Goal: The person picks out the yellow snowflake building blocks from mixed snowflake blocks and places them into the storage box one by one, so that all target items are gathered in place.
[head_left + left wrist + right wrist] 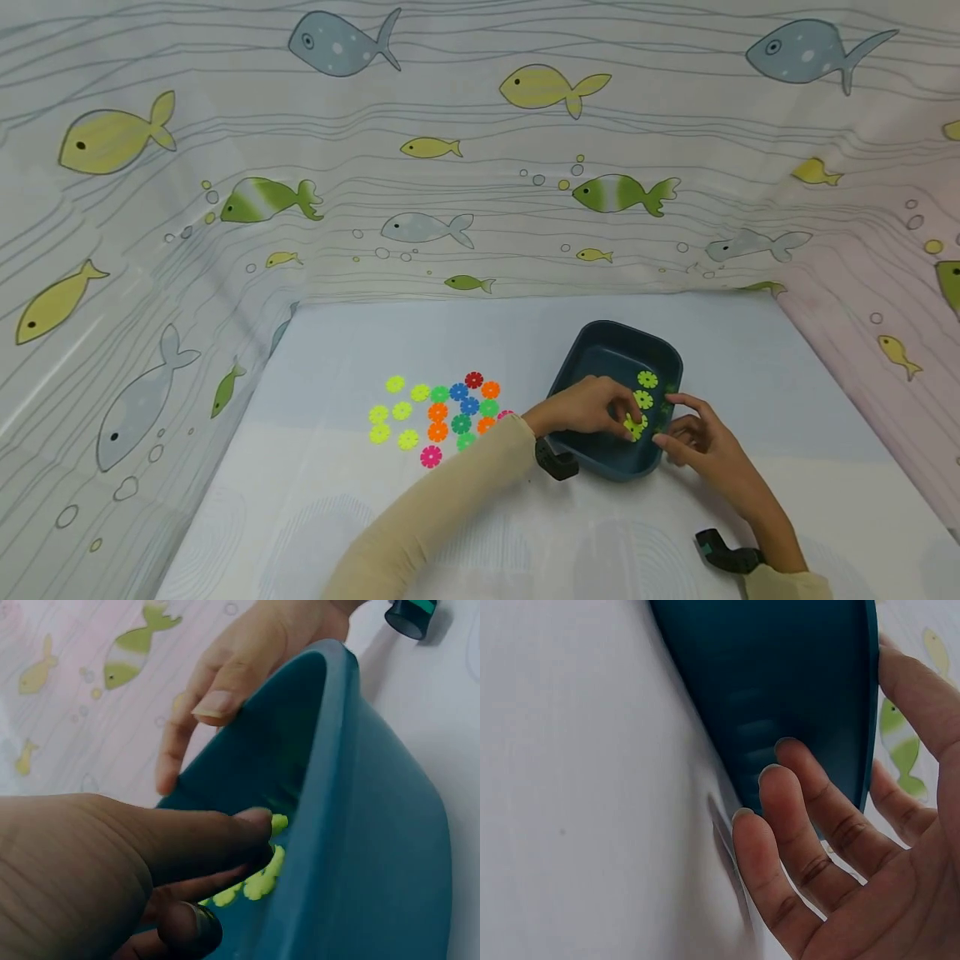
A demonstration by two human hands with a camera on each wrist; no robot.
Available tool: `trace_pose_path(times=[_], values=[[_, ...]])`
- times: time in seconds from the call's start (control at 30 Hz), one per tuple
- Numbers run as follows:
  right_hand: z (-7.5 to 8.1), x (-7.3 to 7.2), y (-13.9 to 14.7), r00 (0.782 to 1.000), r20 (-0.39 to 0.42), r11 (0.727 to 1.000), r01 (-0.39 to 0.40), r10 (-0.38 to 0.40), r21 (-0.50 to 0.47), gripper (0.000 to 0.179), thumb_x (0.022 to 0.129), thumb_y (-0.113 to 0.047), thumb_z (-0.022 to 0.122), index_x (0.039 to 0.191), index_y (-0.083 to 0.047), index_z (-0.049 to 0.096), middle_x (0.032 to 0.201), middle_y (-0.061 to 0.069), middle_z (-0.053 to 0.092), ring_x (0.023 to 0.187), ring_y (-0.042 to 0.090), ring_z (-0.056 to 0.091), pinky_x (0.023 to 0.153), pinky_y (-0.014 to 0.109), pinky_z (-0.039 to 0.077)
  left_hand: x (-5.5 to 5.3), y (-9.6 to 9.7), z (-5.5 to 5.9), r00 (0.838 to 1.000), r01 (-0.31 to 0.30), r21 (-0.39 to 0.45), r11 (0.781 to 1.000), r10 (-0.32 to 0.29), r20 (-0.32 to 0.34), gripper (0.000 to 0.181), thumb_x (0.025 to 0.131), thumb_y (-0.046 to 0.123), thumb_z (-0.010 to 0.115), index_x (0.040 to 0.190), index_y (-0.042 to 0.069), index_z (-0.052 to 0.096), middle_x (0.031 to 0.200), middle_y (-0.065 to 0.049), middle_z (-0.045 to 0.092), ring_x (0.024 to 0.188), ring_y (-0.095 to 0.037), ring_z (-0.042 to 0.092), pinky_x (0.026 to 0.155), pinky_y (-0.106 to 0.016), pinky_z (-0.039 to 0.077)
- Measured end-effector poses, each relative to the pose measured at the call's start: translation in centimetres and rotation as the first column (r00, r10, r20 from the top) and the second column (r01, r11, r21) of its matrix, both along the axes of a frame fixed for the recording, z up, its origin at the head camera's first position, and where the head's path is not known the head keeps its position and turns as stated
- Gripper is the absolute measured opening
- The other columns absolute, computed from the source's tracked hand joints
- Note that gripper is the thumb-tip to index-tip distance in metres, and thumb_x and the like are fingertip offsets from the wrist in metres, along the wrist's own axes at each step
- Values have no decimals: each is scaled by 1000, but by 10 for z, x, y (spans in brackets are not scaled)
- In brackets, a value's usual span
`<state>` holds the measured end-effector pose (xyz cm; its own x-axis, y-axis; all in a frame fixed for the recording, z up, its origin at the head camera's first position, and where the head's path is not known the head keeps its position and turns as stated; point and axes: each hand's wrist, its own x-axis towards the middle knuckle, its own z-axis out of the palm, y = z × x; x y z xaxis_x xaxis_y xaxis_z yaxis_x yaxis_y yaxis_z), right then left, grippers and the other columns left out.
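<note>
A dark blue tub (600, 367) stands on the table with several yellow-green flower-shaped discs (647, 380) lined up along its right side. My left hand (592, 406) reaches over its near left rim, pinching a yellow-green flower disc (279, 823) low inside; the fingers hide much of that disc. Other yellow-green discs (259, 885) lie just beyond those fingers. At the tub's right rim is my right hand (701, 442), thumb and forefinger spread along the edge. In the right wrist view, its other fingers (780, 802) rest loosely bent by the tub's outer wall.
Left of the tub, loose flower discs in yellow-green, orange (437, 412), blue (459, 392), green and pink (431, 456) lie flat on the white table (337, 517). My left sleeve (442, 500) passes over the near ones. Fish-patterned sheets (337, 150) enclose the back and sides.
</note>
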<state>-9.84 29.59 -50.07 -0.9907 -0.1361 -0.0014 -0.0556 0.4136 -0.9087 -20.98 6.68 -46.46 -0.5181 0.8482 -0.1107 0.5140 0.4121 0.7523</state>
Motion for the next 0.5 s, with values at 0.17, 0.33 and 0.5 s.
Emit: trace_pose_path(times=[0.17, 0.33, 0.5], values=[[0, 0, 0, 1000, -11, 1000, -2, 2, -6, 71, 99, -23, 72, 156, -14, 30, 106, 17, 66, 81, 29, 68, 68, 36, 56, 1, 7, -5, 1000, -12, -42, 999, 13, 24, 22, 91, 12, 80, 113, 13, 75, 89, 13, 70, 81, 4, 64, 72, -14, 50], [2, 0, 0, 1000, -10, 1000, -7, 7, -11, 72, 99, -23, 72, 156, -13, 30, 106, 17, 66, 82, 29, 68, 68, 37, 56, 3, 12, -5, 998, -40, -84, 996, 44, 38, 24, 88, 11, 83, 111, 13, 77, 89, 11, 70, 79, 2, 64, 69, -15, 50], [1, 0, 0, 1000, -9, 999, -20, 20, -27, 71, 99, -21, 71, 156, -12, 30, 107, 18, 66, 83, 30, 69, 68, 37, 56, 4, 15, -8, 998, -43, -113, 993, 48, 41, 25, 87, 12, 84, 110, 13, 77, 88, 10, 71, 78, 2, 64, 68, -15, 50]])
